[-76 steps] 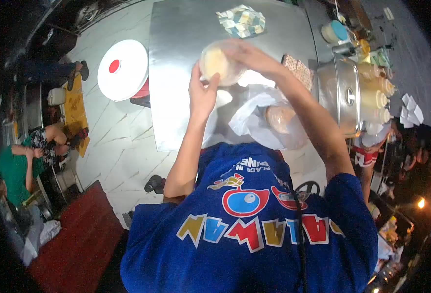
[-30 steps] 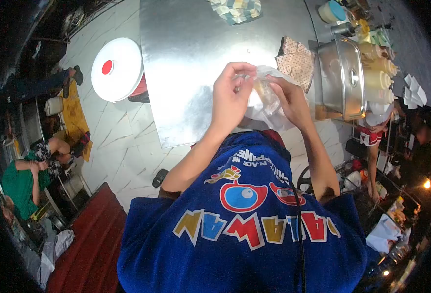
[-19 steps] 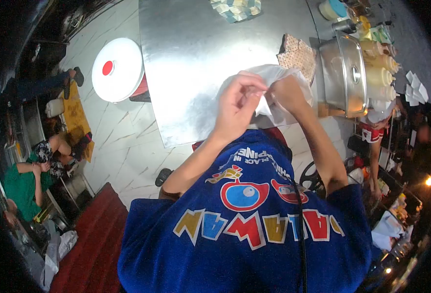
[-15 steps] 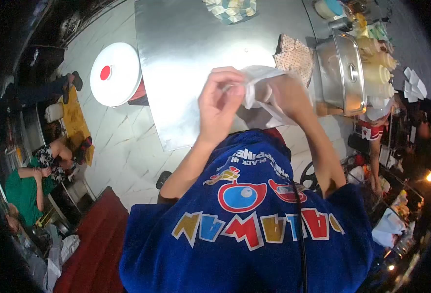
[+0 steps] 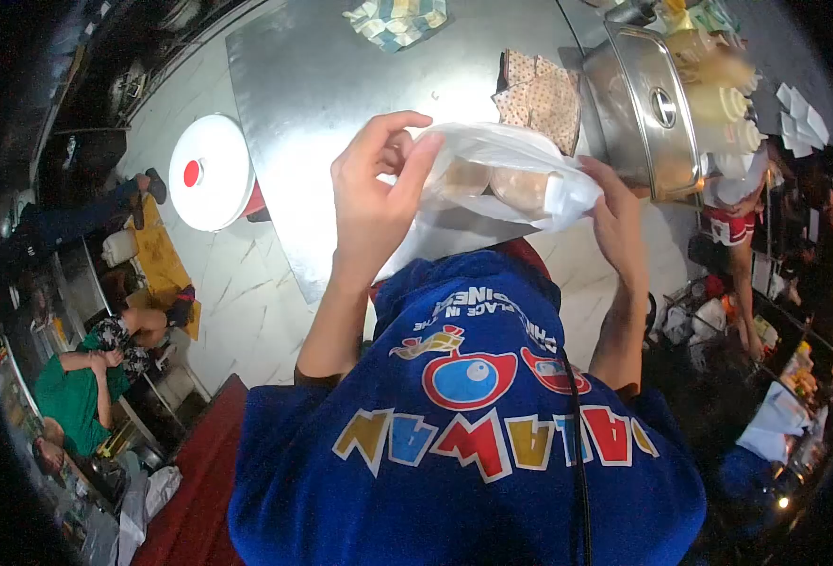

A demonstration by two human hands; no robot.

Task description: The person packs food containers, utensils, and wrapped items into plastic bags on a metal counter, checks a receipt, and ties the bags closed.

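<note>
A white plastic bag (image 5: pixel 501 141) hangs at the near edge of the metal table (image 5: pixel 317 123), its mouth held wide apart. My left hand (image 5: pixel 379 179) pinches the bag's left rim between thumb and fingers. On the opposite side, my right hand (image 5: pixel 616 212) grips the gathered right edge. Two round, pale brown things (image 5: pixel 520 189) that look like covered tubs sit inside the bag. Their exact kind cannot be made out through the glare and plastic.
Beyond the bag lie a dotted cloth (image 5: pixel 539 94) and a checked cloth (image 5: pixel 397 21). A steel lidded container (image 5: pixel 638 113) and several squeeze bottles (image 5: pixel 718 104) stand right. A white round-lidded cooler (image 5: pixel 214 174) is left. A person in green (image 5: pixel 77 396) sits at far left.
My right hand has come out of the bag's mouth and moved to its right edge. The bag is now spread wider, showing the round things inside. My view has shifted slightly.
</note>
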